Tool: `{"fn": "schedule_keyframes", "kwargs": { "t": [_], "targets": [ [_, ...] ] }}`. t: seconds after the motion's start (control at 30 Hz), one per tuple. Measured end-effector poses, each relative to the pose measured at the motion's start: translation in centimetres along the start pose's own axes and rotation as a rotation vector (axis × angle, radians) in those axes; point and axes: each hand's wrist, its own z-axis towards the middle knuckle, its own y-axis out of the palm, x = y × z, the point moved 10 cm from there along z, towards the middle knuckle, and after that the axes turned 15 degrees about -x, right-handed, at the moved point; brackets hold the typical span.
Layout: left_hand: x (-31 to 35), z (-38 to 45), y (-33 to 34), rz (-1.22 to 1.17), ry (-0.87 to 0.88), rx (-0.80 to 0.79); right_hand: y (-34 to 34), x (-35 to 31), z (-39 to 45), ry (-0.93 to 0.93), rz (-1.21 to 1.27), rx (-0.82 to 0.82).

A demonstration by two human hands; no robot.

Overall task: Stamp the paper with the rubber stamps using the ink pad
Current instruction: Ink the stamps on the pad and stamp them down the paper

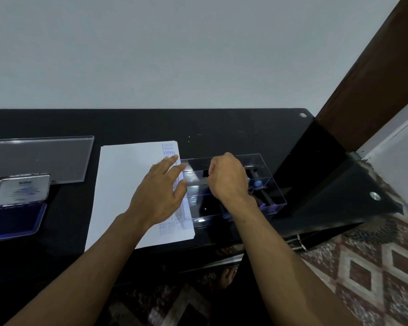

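Left hand [159,194] flat, fingers spread, on paper [127,191] mid-worktop; right hand [226,178], fingers curled, grip unclear, over clear stamp box [272,203] toward right edge.

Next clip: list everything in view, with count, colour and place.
table: one, black, glossy, against the wall
paper: one stack, white with blue stamp marks along its right edge, centre
ink pad: one, blue pad, silver lid raised, far left
lid: one, clear plastic, flat behind the ink pad
box: one, clear, right of the paper
stamps: several, dark with blue ends, inside the box; count unclear
floor: patterned red and grey, right
left hand: fingers spread on the paper's right edge
right hand: curled over the box; contents hidden
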Motion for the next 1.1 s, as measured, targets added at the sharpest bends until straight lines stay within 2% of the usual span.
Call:
{"fn": "schedule_keyframes", "kwargs": {
  "t": [0.23,0.4,0.57,0.7,0.93,1.1],
  "targets": [
    [-0.1,0.0,0.2,-0.014,-0.003,-0.003,1.0,0.5,0.0,-0.079,-0.002,0.017],
    [-0.3,0.1,0.4,-0.015,-0.018,-0.009,-0.5,1.1,-3.2,-0.186,0.168,0.071],
    [-0.4,0.2,0.6,-0.033,-0.024,-0.015,1.0,0.1,-5.7,-0.188,-0.12,-0.12],
    [-0.4,0.3,0.7,-0.028,-0.033,-0.022,2.0,-0.7,-6.8,-0.121,-0.298,-0.234],
    [-0.4,0.3,0.6,-0.021,-0.043,-0.029,3.8,-0.7,-7.1,-0.018,-0.406,-0.448],
    [-0.3,0.2,0.5,-0.033,-0.044,-0.033,3.5,-0.9,-6.7,0.027,-0.319,-0.446]
  ]
}}
